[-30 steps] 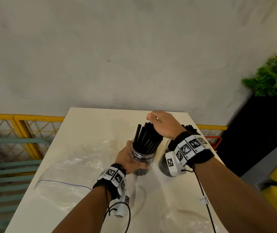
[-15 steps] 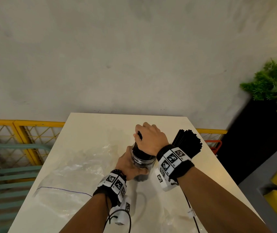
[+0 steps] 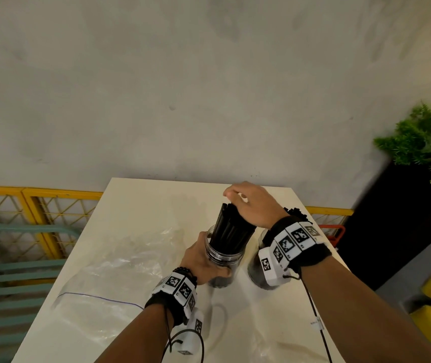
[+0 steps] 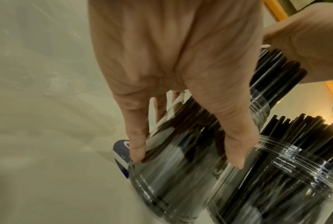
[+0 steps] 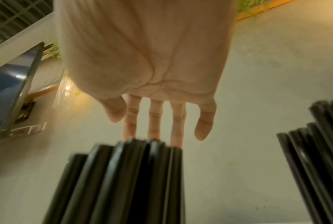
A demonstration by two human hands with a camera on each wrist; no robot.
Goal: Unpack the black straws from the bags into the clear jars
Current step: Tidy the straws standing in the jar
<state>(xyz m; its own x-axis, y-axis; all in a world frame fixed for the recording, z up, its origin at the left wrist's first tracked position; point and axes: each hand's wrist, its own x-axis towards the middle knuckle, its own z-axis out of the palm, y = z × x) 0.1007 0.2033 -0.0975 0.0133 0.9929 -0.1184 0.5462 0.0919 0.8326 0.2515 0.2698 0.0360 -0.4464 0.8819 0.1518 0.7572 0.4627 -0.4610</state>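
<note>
A clear jar (image 3: 224,258) (image 4: 173,163) full of black straws (image 3: 231,227) (image 5: 127,178) stands mid-table. My left hand (image 3: 200,258) (image 4: 180,94) grips its side, fingers and thumb wrapped round the wall. My right hand (image 3: 248,203) (image 5: 157,118) hovers flat over the straw tops with straight, relaxed fingers, holding nothing. A second clear jar (image 3: 259,271) (image 4: 276,181), also packed with black straws (image 3: 296,213) (image 4: 299,128), stands just to the right, mostly hidden behind my right wrist.
Empty clear plastic bags (image 3: 109,271) lie crumpled on the white table (image 3: 141,200) to the left; another lies at the near edge (image 3: 282,344). A yellow railing (image 3: 36,203) runs behind and left. A plant (image 3: 426,145) in a black planter stands right.
My right hand pressed down on the straw tops half a second ago and has now lifted off them, opening flat above. The left hand kept its hold on the jar.
</note>
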